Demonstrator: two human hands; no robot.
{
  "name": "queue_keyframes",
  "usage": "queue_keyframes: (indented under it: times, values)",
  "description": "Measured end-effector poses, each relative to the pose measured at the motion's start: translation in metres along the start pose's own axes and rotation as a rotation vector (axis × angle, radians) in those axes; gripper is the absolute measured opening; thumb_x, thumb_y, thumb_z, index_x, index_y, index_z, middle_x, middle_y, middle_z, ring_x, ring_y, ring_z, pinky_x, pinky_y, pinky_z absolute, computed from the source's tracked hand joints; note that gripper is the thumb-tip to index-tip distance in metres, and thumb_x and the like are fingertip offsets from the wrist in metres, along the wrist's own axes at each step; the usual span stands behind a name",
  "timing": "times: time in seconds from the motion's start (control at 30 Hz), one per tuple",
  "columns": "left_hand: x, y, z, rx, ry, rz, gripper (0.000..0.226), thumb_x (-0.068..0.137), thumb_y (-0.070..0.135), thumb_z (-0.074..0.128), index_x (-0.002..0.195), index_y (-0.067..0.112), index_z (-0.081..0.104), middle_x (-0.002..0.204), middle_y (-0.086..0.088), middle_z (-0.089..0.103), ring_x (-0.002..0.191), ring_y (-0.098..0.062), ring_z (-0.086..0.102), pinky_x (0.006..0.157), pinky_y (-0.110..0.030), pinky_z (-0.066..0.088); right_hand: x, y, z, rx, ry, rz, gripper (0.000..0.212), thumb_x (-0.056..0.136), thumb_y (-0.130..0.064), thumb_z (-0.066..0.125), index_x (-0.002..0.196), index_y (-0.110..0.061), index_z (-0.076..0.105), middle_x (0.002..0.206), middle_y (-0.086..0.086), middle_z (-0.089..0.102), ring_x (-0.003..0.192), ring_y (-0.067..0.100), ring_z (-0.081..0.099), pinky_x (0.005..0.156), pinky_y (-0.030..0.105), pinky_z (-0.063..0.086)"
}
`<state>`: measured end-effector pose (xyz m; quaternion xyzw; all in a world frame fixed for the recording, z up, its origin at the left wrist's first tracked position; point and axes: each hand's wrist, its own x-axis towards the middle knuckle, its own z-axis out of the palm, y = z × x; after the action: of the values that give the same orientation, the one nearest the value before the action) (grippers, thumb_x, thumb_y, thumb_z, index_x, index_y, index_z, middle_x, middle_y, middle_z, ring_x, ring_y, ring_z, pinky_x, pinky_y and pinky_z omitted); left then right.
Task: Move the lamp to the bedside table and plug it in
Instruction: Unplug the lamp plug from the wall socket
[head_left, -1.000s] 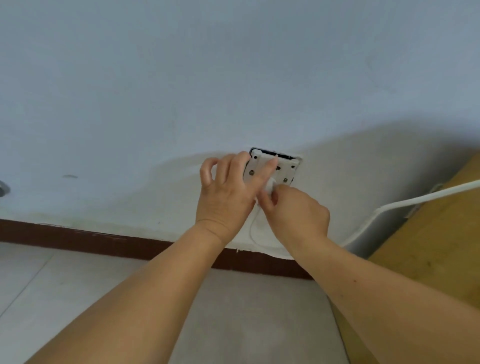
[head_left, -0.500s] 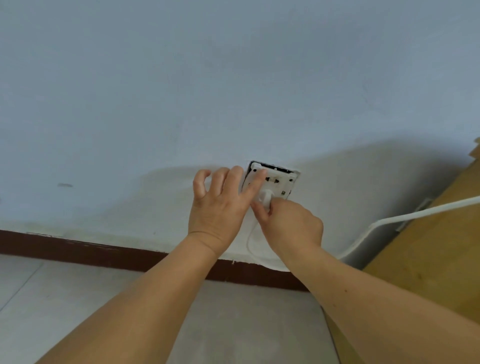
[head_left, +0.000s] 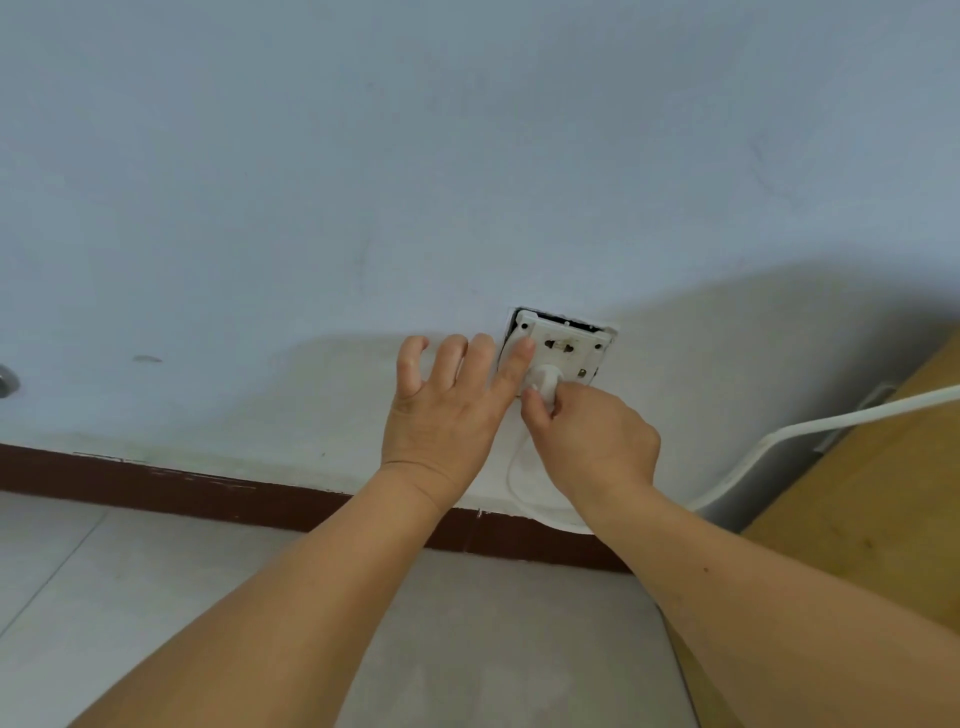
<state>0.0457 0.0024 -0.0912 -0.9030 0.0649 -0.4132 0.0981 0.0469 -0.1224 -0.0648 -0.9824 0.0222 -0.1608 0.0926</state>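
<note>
Background: a pale blue-grey painted wall (head_left: 415, 182), matte and lightly scuffed, meeting a dark brown skirting board (head_left: 208, 493) and a floor (head_left: 78, 597) of large light grey tiles. No brand, label or legible writing can be made out on any item.

The white plug (head_left: 546, 383), rounded and smooth plastic, sits against the lower part of the wall socket (head_left: 566, 345). The right hand (head_left: 587, 441) pinches the plug between thumb and curled fingers (head_left: 535, 410), clenched around its body. How deep the pins are seated cannot be told. A thin white cord (head_left: 514, 478) drops from the plug, loops downward along the wall and passes behind the right wrist.

The socket is a square white plastic plate, tilted off the wall, with a dark gap showing along its top and left edges. Dark slot openings and 2 corner screw holes show on its upper face.

The left hand (head_left: 441, 415) holds nothing. Its index finger (head_left: 514, 364) is pressed flat against the left edge of the plate, and the remaining 3 fingers are spread and bent, off the socket, close to the wall.

At the right, a thicker white conduit (head_left: 831, 423) curves down the wall beside a yellowish wooden panel (head_left: 857, 519) with visible grain. The lamp itself is out of view.
</note>
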Motion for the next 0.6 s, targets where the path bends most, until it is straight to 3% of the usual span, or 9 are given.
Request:
queue_keyframes:
  times: [0.17, 0.3, 0.43, 0.6]
  values:
    - [0.001, 0.001, -0.004, 0.019, -0.009, -0.002, 0.073, 0.085, -0.001, -0.001, 0.126, 0.030, 0.052, 0.097, 0.001, 0.065, 0.087, -0.019, 0.063, 0.090, -0.043, 0.028, -0.001, 0.001, 0.000, 0.075, 0.010, 0.025, 0.046, 0.092, -0.051, 0.032, 0.055, -0.023, 0.038, 0.057, -0.004, 0.047, 0.059, 0.019, 0.048, 0.048, 0.028, 0.025]
    - [0.004, -0.001, -0.008, 0.012, -0.040, -0.004, 0.064, 0.078, 0.002, 0.020, 0.126, 0.032, 0.051, 0.098, -0.001, 0.065, 0.086, -0.021, 0.062, 0.090, -0.045, 0.026, -0.002, 0.002, 0.000, 0.104, 0.029, 0.038, 0.048, 0.091, -0.051, 0.034, 0.053, -0.022, 0.038, 0.054, -0.004, 0.046, 0.052, 0.015, 0.043, 0.046, 0.027, 0.023]
    - [0.005, -0.004, -0.011, 0.023, -0.093, -0.001, 0.066, 0.074, 0.006, 0.021, 0.128, 0.035, 0.048, 0.103, -0.002, 0.063, 0.091, -0.022, 0.061, 0.092, -0.047, 0.026, -0.003, 0.000, 0.001, 0.133, 0.044, 0.056, 0.047, 0.090, -0.050, 0.036, 0.052, -0.022, 0.038, 0.053, -0.004, 0.045, 0.050, 0.014, 0.040, 0.046, 0.027, 0.024]
    - [0.004, -0.005, -0.015, -0.020, -0.178, -0.011, 0.076, 0.067, 0.007, 0.018, 0.132, 0.040, 0.039, 0.109, -0.001, 0.061, 0.095, -0.020, 0.059, 0.093, -0.046, 0.044, -0.002, 0.003, 0.000, 0.192, 0.044, 0.032, 0.048, 0.089, -0.047, 0.042, 0.050, -0.021, 0.037, 0.050, -0.004, 0.041, 0.047, 0.014, 0.038, 0.045, 0.028, 0.023]
